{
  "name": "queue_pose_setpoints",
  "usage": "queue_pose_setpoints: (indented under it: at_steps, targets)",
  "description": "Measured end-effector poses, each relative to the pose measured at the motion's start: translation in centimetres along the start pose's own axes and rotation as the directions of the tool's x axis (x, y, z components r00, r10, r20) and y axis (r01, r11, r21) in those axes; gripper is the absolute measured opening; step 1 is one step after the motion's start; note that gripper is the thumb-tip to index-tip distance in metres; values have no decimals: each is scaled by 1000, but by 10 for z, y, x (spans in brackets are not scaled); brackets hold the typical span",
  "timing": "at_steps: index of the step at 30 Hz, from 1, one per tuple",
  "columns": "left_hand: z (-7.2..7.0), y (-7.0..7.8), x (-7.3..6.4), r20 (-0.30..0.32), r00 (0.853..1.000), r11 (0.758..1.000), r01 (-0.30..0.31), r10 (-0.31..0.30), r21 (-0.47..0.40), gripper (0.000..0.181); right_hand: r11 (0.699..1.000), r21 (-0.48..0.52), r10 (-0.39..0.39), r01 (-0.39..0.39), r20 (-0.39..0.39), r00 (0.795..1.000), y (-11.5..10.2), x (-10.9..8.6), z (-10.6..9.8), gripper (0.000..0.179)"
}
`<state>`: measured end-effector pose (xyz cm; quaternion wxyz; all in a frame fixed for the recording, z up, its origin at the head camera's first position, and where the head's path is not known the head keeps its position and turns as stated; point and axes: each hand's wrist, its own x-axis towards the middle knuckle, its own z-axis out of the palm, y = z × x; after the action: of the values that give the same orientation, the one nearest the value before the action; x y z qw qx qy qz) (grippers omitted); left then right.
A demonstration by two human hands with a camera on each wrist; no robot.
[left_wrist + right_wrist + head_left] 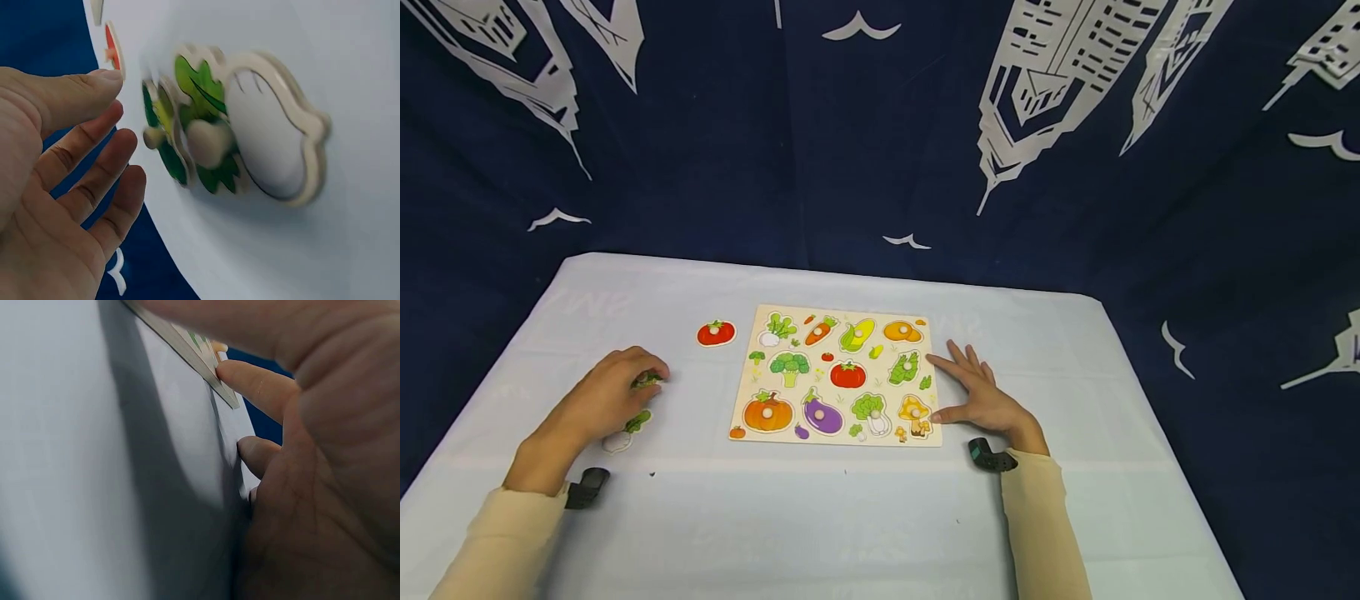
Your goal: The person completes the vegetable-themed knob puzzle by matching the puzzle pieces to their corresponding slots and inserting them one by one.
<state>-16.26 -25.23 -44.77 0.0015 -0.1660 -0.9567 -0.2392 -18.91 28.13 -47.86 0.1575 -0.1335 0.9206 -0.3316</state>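
Note:
My left hand point(608, 396) hovers at the left of the table, thumb and fingers spread around a small green leafy puzzle piece point(164, 134) with a round knob. In the left wrist view a gap shows between the fingertips and that piece. Beside it lies a white-bulbed puzzle piece with green leaves point(265, 134), also knobbed. Over at the right, my right hand point(988, 400) touches the edge of the wooden vegetable puzzle board point(741, 408) with extended fingers and thumb. The right wrist view shows the board's edge point(181, 353) by the fingertips.
A red tomato piece point(716, 333) lies between the left hand and the board. The board carries several vegetable pictures, many with knobs. A white cloth point(850, 525) covers the table, and a dark blue patterned curtain point(880, 142) hangs behind.

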Motion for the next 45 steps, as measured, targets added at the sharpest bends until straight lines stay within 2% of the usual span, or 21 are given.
queue_pose_setpoints:
  at_steps: [4,11,17,28,38,45]
  targets:
    - [-2,-7,-1,-8,1000,1000,-5,5,2,20,1000,1,3,-3,-3,1000,-1,0,-1,102]
    - [-4,-14,0,-4,999,999,52,-52,13,17,1000,6,-7,7,-3,1000,0,-1,0,102]
    - [-2,-18,-1,-8,997,997,77,-77,14,16,1000,8,-17,17,-3,1000,0,-1,0,101]
    - [2,-21,1,-11,995,995,94,-94,16,15,1000,-1,-18,18,-6,1000,3,-1,1,102]
    - [4,-22,4,11,991,991,132,-133,16,14,1000,-13,-14,14,-4,1000,5,1,2,103]
    - [3,-21,3,6,992,992,128,-128,21,14,1000,-4,-10,10,-5,1000,5,1,2,103]
